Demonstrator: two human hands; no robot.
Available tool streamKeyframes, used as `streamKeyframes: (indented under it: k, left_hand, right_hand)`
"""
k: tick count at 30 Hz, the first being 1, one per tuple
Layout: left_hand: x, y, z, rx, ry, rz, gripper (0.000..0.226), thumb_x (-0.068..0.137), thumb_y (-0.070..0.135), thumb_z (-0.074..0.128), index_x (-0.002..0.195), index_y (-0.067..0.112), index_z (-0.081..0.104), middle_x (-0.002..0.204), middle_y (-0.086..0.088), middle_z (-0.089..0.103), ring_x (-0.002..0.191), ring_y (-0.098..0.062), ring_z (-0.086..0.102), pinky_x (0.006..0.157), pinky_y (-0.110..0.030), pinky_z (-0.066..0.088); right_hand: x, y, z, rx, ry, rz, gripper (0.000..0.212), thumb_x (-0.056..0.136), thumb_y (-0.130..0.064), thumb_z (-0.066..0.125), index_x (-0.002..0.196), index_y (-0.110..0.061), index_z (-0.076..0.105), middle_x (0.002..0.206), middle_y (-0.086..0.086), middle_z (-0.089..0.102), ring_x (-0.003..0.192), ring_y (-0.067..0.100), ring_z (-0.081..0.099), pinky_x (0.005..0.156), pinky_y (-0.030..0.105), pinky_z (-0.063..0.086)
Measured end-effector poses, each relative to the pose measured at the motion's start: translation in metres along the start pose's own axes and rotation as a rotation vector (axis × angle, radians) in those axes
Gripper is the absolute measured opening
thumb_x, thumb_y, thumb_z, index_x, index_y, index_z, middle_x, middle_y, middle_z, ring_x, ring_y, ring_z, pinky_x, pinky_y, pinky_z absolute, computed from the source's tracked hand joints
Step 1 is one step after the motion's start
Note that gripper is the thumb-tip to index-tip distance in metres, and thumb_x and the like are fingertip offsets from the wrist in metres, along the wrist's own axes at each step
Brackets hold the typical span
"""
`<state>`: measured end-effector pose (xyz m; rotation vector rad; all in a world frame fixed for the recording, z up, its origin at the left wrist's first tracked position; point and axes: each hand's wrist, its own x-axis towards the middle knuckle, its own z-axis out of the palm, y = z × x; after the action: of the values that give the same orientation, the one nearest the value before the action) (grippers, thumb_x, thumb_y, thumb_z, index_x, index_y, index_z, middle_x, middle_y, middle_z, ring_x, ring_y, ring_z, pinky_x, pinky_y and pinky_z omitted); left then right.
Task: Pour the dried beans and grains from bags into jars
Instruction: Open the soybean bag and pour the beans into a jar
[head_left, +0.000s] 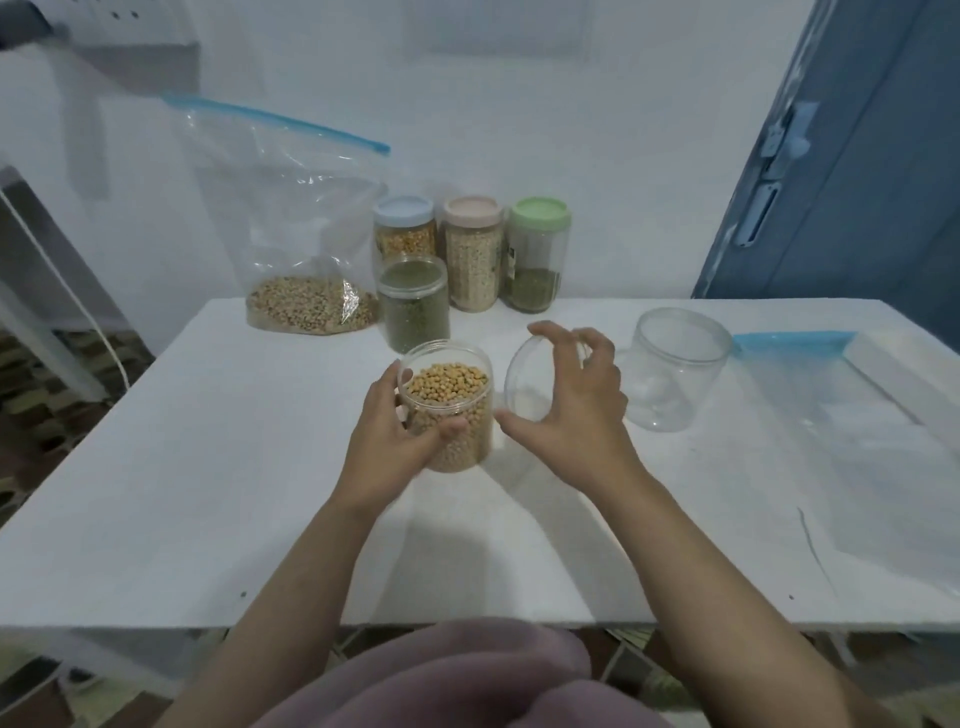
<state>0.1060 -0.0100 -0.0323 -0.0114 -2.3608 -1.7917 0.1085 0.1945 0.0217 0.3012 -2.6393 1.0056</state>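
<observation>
A clear jar (451, 415) filled with yellow beans stands open in the middle of the white table (208, 493). My left hand (392, 434) grips its side, thumb across the front. My right hand (576, 410) holds a clear round lid (527, 384) on edge just right of the jar, thumb below and fingers over its top. An empty clear jar (675, 369) stands to the right. A zip bag (306, 249) with brown beans at its bottom stands at the back left.
Behind the bean jar stand a clear jar of green beans (413, 304) and three lidded jars: blue (404, 228), pink (472, 254), green (537, 254). Flat empty zip bags (852, 415) lie at the right. A blue door (841, 156) is at the far right.
</observation>
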Motion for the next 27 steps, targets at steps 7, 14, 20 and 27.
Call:
streamKeyframes:
  k: [7, 14, 20, 27]
  left_hand:
    - [0.001, 0.009, 0.016, -0.199, -0.301, -0.021, 0.080, 0.064, 0.017, 0.089, 0.131, 0.038, 0.052, 0.131, 0.010, 0.060, 0.117, -0.005, 0.060, 0.090, -0.024, 0.054]
    - [0.001, 0.010, 0.020, -0.231, -0.421, -0.072, 0.076, 0.060, 0.024, 0.087, 0.126, 0.042, 0.055, 0.116, 0.021, 0.067, 0.117, -0.013, 0.062, 0.100, -0.035, 0.050]
    - [0.005, 0.005, 0.019, -0.219, -0.419, -0.090, 0.078, 0.067, 0.017, 0.083, 0.134, 0.036, 0.049, 0.124, 0.016, 0.064, 0.122, -0.011, 0.059, 0.106, -0.037, 0.046]
    - [0.006, 0.003, 0.018, -0.212, -0.435, -0.094, 0.085, 0.067, 0.023, 0.084, 0.143, 0.027, 0.044, 0.133, 0.011, 0.059, 0.126, -0.007, 0.054, 0.109, -0.039, 0.044]
  right_hand:
    - [-0.011, -0.001, 0.005, 0.753, 0.113, -0.026, 0.075, 0.061, -0.048, 0.084, 0.112, -0.046, 0.028, 0.145, -0.003, 0.039, 0.134, 0.008, 0.041, 0.111, 0.035, 0.038]
    - [-0.002, 0.034, 0.013, 0.717, -0.163, 0.021, 0.063, 0.060, -0.045, 0.086, 0.100, -0.038, 0.038, 0.144, -0.008, 0.044, 0.135, 0.009, 0.045, 0.111, 0.041, 0.043]
    - [0.001, 0.043, 0.016, 0.642, -0.281, 0.024, 0.061, 0.064, -0.035, 0.088, 0.106, -0.027, 0.044, 0.134, -0.013, 0.050, 0.125, 0.013, 0.052, 0.102, 0.046, 0.049]
    - [0.014, 0.042, 0.004, 0.485, -0.361, -0.031, 0.055, 0.071, -0.019, 0.088, 0.106, -0.019, 0.046, 0.145, -0.012, 0.042, 0.124, -0.005, 0.049, 0.098, 0.019, 0.044]
